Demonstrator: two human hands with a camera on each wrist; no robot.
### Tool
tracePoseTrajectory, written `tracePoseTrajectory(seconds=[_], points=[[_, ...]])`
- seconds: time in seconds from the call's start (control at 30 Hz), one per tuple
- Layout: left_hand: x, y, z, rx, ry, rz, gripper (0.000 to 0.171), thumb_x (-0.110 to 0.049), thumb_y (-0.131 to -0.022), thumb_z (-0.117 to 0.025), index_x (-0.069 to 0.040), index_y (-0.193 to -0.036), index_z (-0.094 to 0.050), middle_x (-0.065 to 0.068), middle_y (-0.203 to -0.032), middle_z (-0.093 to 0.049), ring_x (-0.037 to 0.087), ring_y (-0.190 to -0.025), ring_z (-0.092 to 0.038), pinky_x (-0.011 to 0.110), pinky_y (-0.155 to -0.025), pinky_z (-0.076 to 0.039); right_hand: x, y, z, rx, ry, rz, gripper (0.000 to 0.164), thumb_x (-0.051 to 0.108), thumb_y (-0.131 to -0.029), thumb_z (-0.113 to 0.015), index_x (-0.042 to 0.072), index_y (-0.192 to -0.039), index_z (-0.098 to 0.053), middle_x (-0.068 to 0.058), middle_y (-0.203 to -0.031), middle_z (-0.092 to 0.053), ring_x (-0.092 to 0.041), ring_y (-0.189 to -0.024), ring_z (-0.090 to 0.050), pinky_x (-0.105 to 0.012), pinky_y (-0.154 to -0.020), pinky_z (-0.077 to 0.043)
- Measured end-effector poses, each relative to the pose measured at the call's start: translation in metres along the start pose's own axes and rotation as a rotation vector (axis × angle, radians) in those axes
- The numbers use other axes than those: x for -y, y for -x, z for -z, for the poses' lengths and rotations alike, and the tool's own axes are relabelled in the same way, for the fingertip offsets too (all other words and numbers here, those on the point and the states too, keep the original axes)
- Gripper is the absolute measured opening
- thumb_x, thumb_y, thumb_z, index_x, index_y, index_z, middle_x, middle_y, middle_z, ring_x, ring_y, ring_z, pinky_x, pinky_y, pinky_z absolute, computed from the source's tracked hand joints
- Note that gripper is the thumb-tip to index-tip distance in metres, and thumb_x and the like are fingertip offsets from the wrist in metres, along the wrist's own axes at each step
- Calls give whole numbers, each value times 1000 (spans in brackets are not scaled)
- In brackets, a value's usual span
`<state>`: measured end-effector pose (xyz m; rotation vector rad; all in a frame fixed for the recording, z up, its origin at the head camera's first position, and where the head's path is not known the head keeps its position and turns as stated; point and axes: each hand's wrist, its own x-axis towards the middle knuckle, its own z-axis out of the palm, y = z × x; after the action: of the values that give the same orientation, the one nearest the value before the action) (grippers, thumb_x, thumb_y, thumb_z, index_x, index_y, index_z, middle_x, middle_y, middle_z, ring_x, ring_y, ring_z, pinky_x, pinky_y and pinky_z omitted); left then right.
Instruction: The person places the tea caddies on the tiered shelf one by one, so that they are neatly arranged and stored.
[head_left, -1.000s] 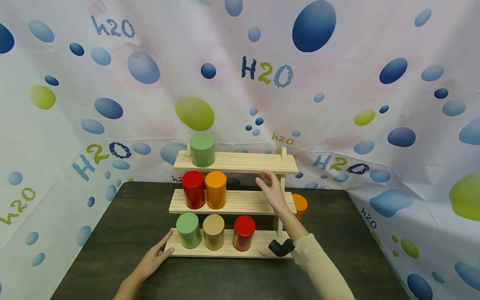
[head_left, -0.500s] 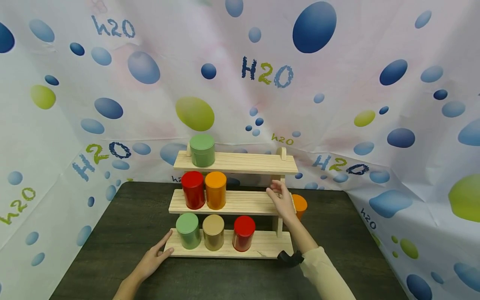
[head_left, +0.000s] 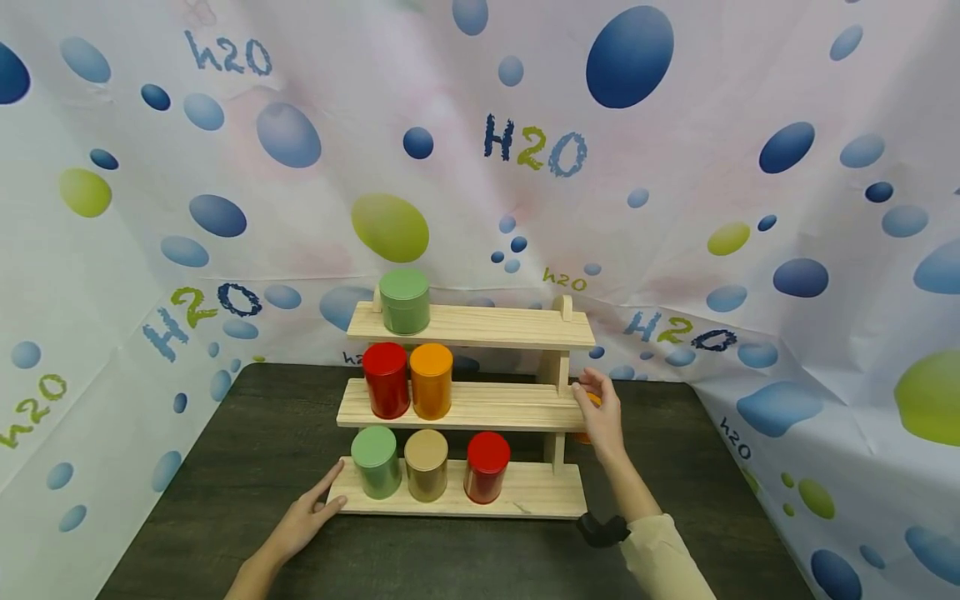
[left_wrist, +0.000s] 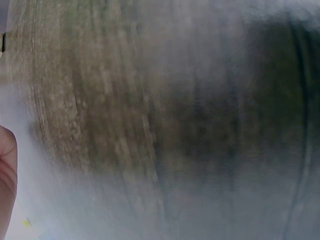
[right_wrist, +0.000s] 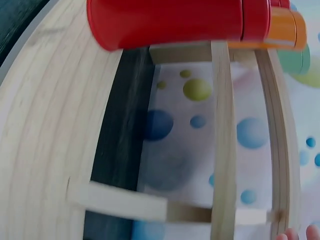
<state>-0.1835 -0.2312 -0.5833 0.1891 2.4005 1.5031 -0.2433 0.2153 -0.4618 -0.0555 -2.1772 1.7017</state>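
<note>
A three-tier wooden shelf (head_left: 525, 492) stands on the dark table. My left hand (head_left: 303, 521) touches the left end of its bottom board, the index finger and thumb extended and spread at the corner. In the left wrist view, part of the left hand (left_wrist: 6, 170) shows at the left edge. My right hand (head_left: 603, 421) is just beyond the right end of the middle board, fingers loosely bent. It overlaps and mostly hides an orange canister (head_left: 595, 399) behind the shelf's right side. Fingertips (right_wrist: 312, 232) peek in at the bottom right of the right wrist view.
A green canister (head_left: 405, 304) stands on the top board. The middle board holds a red canister (head_left: 386, 383) and an orange one. Below stand a green canister (head_left: 377, 467), a gold canister (head_left: 427, 468) and a red canister (head_left: 487, 471). A printed curtain (head_left: 480, 208) hangs behind.
My right hand has moved right and down, from over the middle board to the orange canister beyond the shelf's right end. The left hand and the shelf have stayed in place.
</note>
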Motion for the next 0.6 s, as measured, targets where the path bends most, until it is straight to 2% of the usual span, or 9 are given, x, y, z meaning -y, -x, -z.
tracePoseTrajectory(seconds=[0.1, 0.2, 0.43, 0.5, 0.6], points=[[0, 0, 0, -1, 0, 2, 68, -29, -94, -51, -9, -147, -13, 19, -88, -67, 22, -66, -65, 34, -66, -48, -7, -1, 11, -45, 18, -33, 40, 15, -94, -52, -4, -128, -42, -19, -119, -48, -8, -99, -44, -12, -81, -36], [0, 0, 1, 4, 0, -4, 68, -29, -94, -50, -9, -147, -13, 18, -84, -68, 22, -65, -65, 33, -65, -48, -18, -2, 22, -76, 20, -84, 43, 20, -94, -52, -3, -129, -41, -18, -119, -47, -5, -96, -43, -11, -78, -35], [0, 1, 2, 7, -2, -17, 67, -28, -95, -49, -8, -147, -12, 18, -81, -67, 21, -64, -64, 32, -63, -47, -49, 0, 37, -107, 45, -146, 48, 24, -93, -53, -1, -131, -38, -19, -123, -45, -13, -101, -43, -12, -76, -34], [1, 1, 2, 8, 3, -19, 66, -27, -95, -49, -8, -147, -12, 18, -82, -67, 22, -64, -64, 32, -63, -47, -57, 1, 38, -101, 48, -153, 50, 24, -93, -54, -2, -132, -36, -21, -125, -42, -21, -107, -42, -18, -81, -34], [1, 1, 1, 7, 5, -21, 66, -27, -95, -49, -8, -147, -12, 19, -85, -67, 22, -65, -65, 32, -63, -47, -67, 0, 40, -84, 70, -175, 56, 24, -92, -56, -2, -135, -31, -23, -128, -37, -31, -114, -38, -33, -90, -33]])
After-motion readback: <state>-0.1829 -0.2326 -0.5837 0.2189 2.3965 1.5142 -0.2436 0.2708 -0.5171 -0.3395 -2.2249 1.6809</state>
